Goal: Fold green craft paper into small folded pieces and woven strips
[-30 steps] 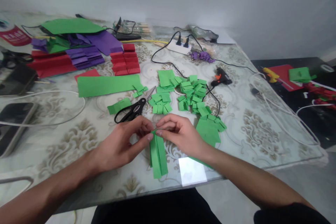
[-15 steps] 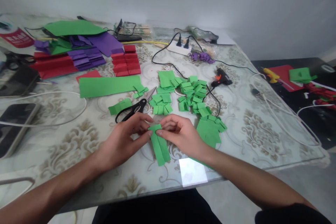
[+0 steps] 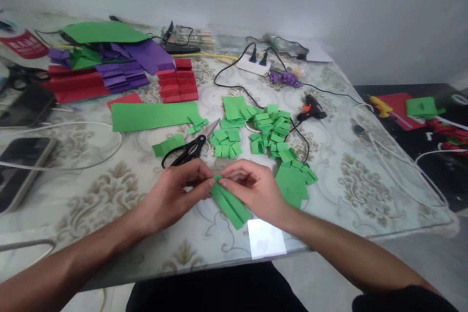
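A creased strip of green paper (image 3: 232,207) is pinched at its upper end by both hands, its lower end slanting down to the right. My left hand (image 3: 183,187) closes thumb and fingertips on the strip's left corner. Opposite it, my right hand (image 3: 252,185) grips the same end, thumb on top. Just beyond my left hand lie black-handled scissors (image 3: 190,148), their blades pointing away. Small folded green paper pieces (image 3: 272,129) form a heap past my right hand, and larger green sheets (image 3: 290,185) sit beside that wrist.
A long green strip (image 3: 153,116) lies behind the scissors. Red folded paper (image 3: 178,82) and purple paper (image 3: 122,75) are farther back. A black glue gun (image 3: 310,108) and a white power strip (image 3: 254,64) stand at back right, with cables trailing. A phone (image 3: 25,170) rests at left.
The green strip's lower end has swung to the right, and its upper end is now more covered by my fingers. Both hands stay nearly in place.
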Demonstrator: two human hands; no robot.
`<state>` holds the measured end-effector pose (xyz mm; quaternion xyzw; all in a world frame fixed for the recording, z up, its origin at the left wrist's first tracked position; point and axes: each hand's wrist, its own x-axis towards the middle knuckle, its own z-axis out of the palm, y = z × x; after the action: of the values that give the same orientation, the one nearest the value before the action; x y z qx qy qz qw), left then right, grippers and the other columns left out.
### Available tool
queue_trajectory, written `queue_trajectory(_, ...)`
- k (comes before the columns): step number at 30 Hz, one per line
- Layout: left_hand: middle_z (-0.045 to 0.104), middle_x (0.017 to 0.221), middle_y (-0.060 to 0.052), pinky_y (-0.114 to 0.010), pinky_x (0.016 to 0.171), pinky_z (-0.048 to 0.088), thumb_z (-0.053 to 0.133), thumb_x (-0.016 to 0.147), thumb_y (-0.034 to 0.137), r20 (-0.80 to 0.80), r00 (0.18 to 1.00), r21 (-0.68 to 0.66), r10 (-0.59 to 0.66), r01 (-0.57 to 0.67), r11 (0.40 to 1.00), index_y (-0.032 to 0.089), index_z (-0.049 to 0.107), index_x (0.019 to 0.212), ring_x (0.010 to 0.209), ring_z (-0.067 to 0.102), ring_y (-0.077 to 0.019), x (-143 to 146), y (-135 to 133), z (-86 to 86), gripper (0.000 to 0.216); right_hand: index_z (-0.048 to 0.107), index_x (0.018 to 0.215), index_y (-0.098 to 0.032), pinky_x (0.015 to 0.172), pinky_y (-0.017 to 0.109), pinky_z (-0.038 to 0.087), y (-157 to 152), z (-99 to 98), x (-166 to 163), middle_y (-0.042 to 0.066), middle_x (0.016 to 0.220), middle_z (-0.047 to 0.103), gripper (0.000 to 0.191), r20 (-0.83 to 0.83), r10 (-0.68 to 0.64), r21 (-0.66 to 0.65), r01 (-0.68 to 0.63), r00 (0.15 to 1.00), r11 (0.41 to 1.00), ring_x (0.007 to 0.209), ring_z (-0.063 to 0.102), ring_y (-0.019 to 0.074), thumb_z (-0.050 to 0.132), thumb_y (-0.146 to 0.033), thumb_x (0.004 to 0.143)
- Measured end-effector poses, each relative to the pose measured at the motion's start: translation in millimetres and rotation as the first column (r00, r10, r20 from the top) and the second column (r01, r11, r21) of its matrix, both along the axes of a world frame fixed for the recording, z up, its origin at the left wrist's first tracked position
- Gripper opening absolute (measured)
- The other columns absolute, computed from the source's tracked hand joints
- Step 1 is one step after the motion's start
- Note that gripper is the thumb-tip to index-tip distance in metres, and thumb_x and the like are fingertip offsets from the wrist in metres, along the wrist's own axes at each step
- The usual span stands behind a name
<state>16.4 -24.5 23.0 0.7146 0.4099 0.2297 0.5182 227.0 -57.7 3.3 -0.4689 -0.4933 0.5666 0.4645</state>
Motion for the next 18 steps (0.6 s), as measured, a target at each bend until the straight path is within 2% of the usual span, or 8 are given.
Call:
queue_trajectory(10, 0.070, 0.086, 0.001, -0.021, 0.067, 0.052, 0.063, 0.100, 0.027, 0.050, 0.997, 0.066, 0.061, -0.064, 0.996, 0.020, 0.067, 0.100, 0.078, 0.068, -0.0134, 2, -2, -1.4, 0.008, 0.079, 0.088, -0.023, 0.064, 0.029, 0.054, -2, 6.4, 1, 0.002, 0.081, 0.078, 0.003, 0.089, -0.002, 0.060, -0.003, 0.996, 0.998, 0.069, 0.069, 0.0155, 0.078, -0.024, 0.086)
queue_trajectory(14, 0.073, 0.087, 0.000, -0.021, 0.069, 0.054, 0.063, 0.100, 0.024, 0.047, 0.998, 0.144, 0.043, -0.050, 0.988, 0.020, 0.069, 0.098, 0.079, 0.070, -0.0139, 0, -4, 0.7, 0.008, 0.077, 0.090, -0.022, 0.067, 0.028, 0.053, 0, 13.6, 2, 0.001, 0.081, 0.075, 0.008, -0.026, 0.077, -0.025, -0.077, 0.997, 0.997, 0.073, 0.067, 0.0152, 0.079, -0.029, 0.086)
queue_trajectory(18, 0.074, 0.086, 0.002, -0.019, 0.067, 0.054, 0.064, 0.098, 0.017, 0.008, 1.000, 0.352, 0.019, -0.021, 0.936, 0.021, 0.069, 0.099, 0.075, 0.070, -0.0117, -2, -5, -1.2, 0.007, 0.075, 0.086, -0.019, 0.063, 0.026, 0.048, 4, 19.3, 4, -0.001, 0.074, 0.066, 0.026, -0.075, 0.128, -0.163, -0.139, 0.989, 0.977, 0.068, 0.059, 0.0125, 0.083, -0.043, 0.085)
